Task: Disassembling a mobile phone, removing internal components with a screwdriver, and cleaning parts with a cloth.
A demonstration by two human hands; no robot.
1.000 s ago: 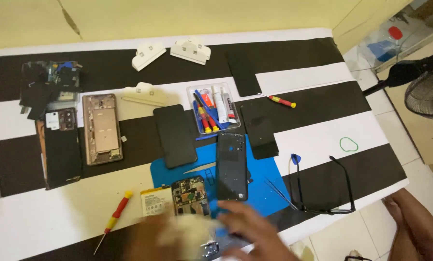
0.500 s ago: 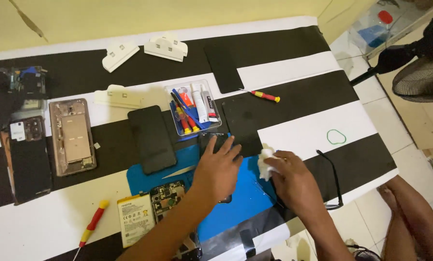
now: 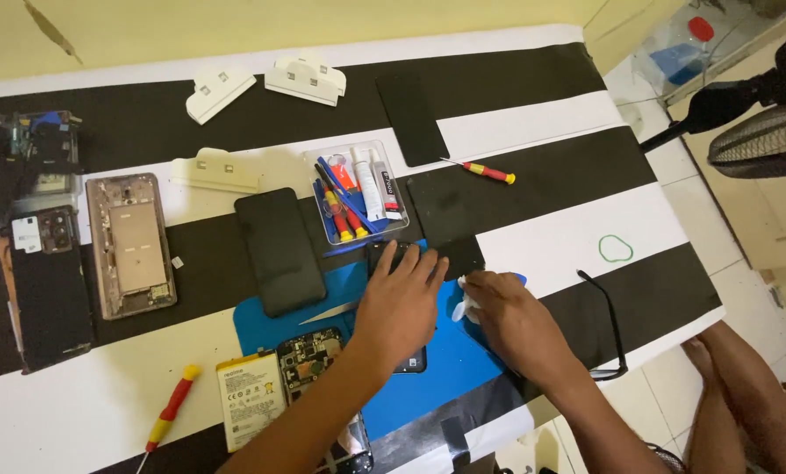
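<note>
My left hand point(image 3: 400, 303) lies flat, fingers spread, on a dark phone point(image 3: 391, 257) resting on a blue work mat point(image 3: 445, 369). Most of that phone is hidden under the palm. My right hand point(image 3: 509, 318) is beside it on the mat, fingers closed on a small white wad of cloth or tissue point(image 3: 465, 304) that touches the phone's right edge. Near my left forearm lie an opened phone body with its circuit board showing point(image 3: 309, 355) and a white battery point(image 3: 251, 395).
A clear tray of small tools point(image 3: 358, 193), a black phone panel point(image 3: 279, 250), a gold phone frame point(image 3: 132, 244), two red-yellow screwdrivers point(image 3: 487, 172) point(image 3: 170, 412), black-framed glasses point(image 3: 610, 326), white plastic holders point(image 3: 305, 77) and a green ring point(image 3: 615, 249) lie on the striped table. A fan point(image 3: 761, 136) stands right.
Both hands came up from the near edge onto the mat. The left hand settled flat on the dark phone and the right hand brought the white wad against it. The camera shifted slightly.
</note>
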